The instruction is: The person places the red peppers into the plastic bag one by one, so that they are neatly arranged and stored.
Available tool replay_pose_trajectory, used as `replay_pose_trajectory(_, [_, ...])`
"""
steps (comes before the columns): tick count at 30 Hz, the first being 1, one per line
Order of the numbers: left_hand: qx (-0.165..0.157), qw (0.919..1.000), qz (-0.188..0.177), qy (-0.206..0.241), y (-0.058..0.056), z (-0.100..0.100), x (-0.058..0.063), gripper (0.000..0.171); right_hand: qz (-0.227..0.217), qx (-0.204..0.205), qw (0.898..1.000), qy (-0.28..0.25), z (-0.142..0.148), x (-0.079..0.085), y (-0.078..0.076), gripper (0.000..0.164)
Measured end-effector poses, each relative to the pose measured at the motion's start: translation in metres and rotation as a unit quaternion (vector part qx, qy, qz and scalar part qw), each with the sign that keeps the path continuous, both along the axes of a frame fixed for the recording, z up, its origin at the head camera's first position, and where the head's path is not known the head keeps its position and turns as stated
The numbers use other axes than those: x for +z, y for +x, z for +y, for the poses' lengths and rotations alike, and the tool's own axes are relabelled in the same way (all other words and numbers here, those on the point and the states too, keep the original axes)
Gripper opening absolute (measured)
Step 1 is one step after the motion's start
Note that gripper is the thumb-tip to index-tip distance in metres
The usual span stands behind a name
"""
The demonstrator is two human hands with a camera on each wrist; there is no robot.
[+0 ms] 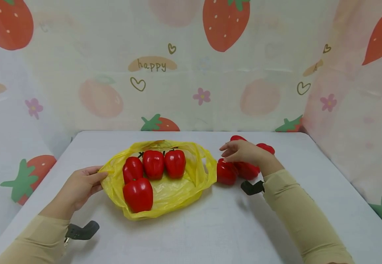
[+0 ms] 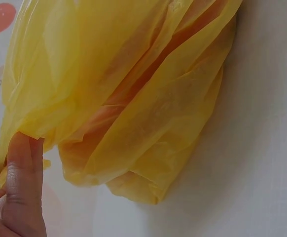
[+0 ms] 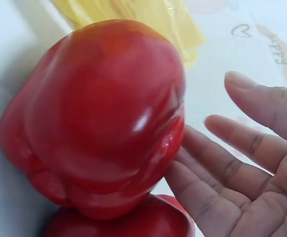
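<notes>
A yellow plastic bag [image 1: 177, 194] lies with its mouth spread on the white table, several red bell peppers [image 1: 138, 195] inside it. My left hand [image 1: 82, 185] pinches the bag's left edge between thumb and fingers; the left wrist view shows the thumb [image 2: 25, 182] against the film. To the right of the bag, my right hand [image 1: 243, 152] hovers over a group of loose red bell peppers [image 1: 226, 173], partly covering them. Seen from the right wrist, its fingers [image 3: 232, 168] are spread and loosely bent beside a large pepper [image 3: 104, 108], holding nothing.
The white table [image 1: 191, 238] runs back to a hanging cloth [image 1: 184, 80] printed with strawberries and hearts, which also lines both sides. A black wrist mount [image 1: 253, 187] sticks out below the right wrist, another mount [image 1: 83, 231] below the left.
</notes>
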State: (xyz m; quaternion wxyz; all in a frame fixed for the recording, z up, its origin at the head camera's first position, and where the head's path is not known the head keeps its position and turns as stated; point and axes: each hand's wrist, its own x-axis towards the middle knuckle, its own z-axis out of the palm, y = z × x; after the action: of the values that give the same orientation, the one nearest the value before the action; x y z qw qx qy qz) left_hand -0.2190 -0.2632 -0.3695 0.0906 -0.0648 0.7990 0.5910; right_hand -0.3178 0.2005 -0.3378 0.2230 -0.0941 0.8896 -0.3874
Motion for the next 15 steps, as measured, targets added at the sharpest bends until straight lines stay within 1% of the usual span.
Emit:
replay_pose_trajectory(5, [0.000, 1.0000, -0.002, -0.008, -0.0003, -0.0010, 0.0000, 0.062, 0.007, 0.024, 1.000, 0.006, -0.0014, -0.0031, 0.0014, 0.045])
replay_pose_trajectory(8, [0.000, 0.9999, 0.000, -0.012, -0.0007, -0.0015, -0.0001, 0.062, 0.009, 0.027, 1.000, 0.012, -0.0017, -0.0032, 0.0027, 0.043])
replay_pose_trajectory(15, [0.003, 0.9999, 0.001, -0.015, -0.0005, -0.0021, -0.0002, 0.061, 0.015, 0.040, 0.998, 0.049, -0.0035, -0.0034, 0.0051, 0.044])
